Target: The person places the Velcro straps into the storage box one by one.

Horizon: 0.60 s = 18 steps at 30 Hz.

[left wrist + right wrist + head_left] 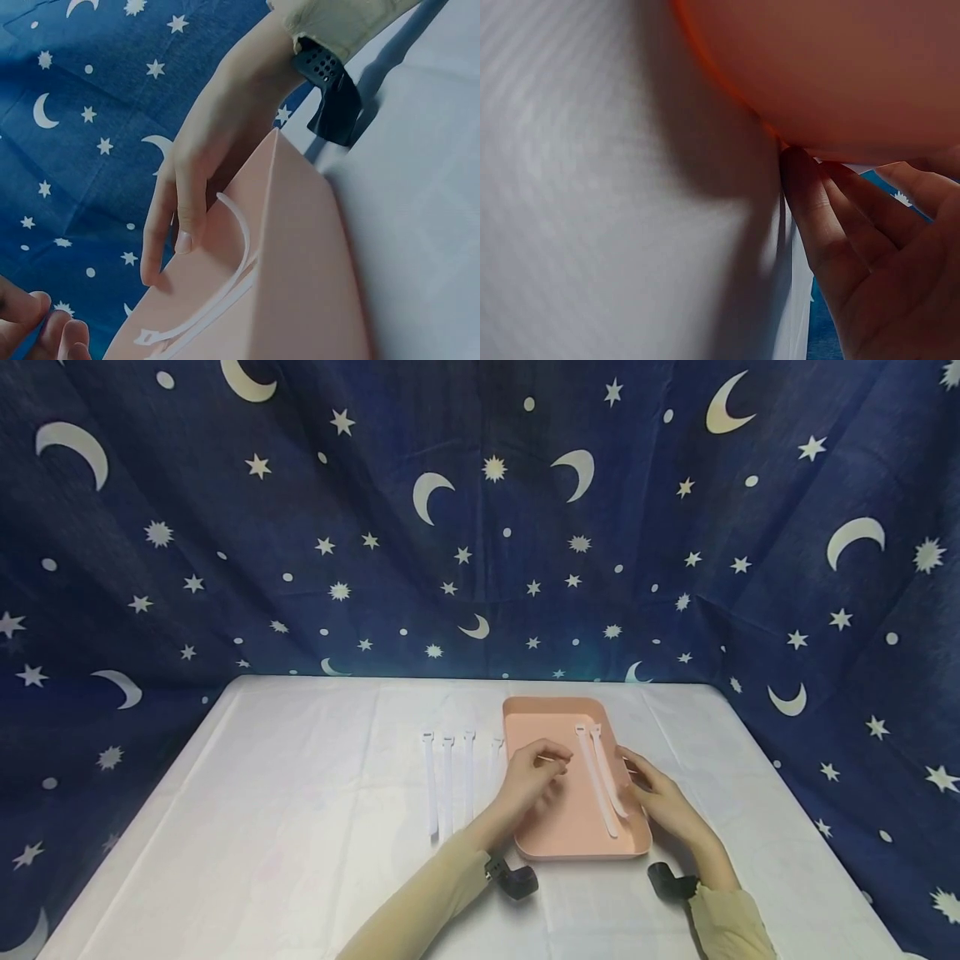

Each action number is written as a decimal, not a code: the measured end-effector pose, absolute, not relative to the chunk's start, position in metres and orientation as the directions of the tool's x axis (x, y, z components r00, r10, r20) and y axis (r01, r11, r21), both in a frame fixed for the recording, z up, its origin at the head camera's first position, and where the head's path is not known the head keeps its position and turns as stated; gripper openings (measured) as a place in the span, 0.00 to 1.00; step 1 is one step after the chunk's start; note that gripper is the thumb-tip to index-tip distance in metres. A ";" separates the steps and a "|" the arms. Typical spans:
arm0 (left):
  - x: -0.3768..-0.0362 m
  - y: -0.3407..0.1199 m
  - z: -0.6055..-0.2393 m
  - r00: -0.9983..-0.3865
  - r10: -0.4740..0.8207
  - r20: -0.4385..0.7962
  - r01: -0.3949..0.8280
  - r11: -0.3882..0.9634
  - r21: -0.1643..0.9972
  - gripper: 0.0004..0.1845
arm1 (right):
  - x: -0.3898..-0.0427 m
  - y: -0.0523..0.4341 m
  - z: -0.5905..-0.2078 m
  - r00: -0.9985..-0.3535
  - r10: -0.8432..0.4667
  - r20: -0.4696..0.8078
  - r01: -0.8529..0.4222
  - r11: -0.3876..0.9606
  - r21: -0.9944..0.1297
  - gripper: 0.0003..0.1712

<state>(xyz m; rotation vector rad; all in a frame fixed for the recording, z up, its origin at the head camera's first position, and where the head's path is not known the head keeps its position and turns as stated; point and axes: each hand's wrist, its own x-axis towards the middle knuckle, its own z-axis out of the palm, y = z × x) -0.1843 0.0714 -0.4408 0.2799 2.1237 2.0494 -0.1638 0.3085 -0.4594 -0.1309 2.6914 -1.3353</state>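
Note:
A pink tray (pixel 558 839) (pixel 300 262) (pixel 840 67) lies on the white cloth, with two white straps (pixel 600 777) (pixel 236 255) inside along its right side. My left hand (pixel 532 772) (pixel 52 330) hovers over the tray's left part with its fingers curled together. Whether it pinches anything is unclear. My right hand (pixel 652 793) (pixel 202 165) (pixel 855 247) holds the tray's right rim. Two of its fingers lie over the rim, and the others press the outer wall.
Several more white straps (pixel 447 785) lie side by side on the tablecloth (pixel 300 827) just left of the tray; my left hand partly hides the nearest one. A dark blue curtain with moons and stars (pixel 450 527) closes off the back and sides.

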 end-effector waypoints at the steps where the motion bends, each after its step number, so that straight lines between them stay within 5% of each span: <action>1: -0.183 0.070 -0.440 -0.966 0.258 0.000 0.009 0.033 0.999 0.10 | -0.164 0.309 -0.459 -0.987 -0.135 -0.085 -0.014 0.605 -0.796 0.36; 18: -0.167 0.045 -0.439 -0.966 0.256 0.028 0.044 0.057 0.997 0.10 | -0.164 0.309 -0.461 -0.988 -0.139 -0.072 -0.027 0.601 -0.799 0.36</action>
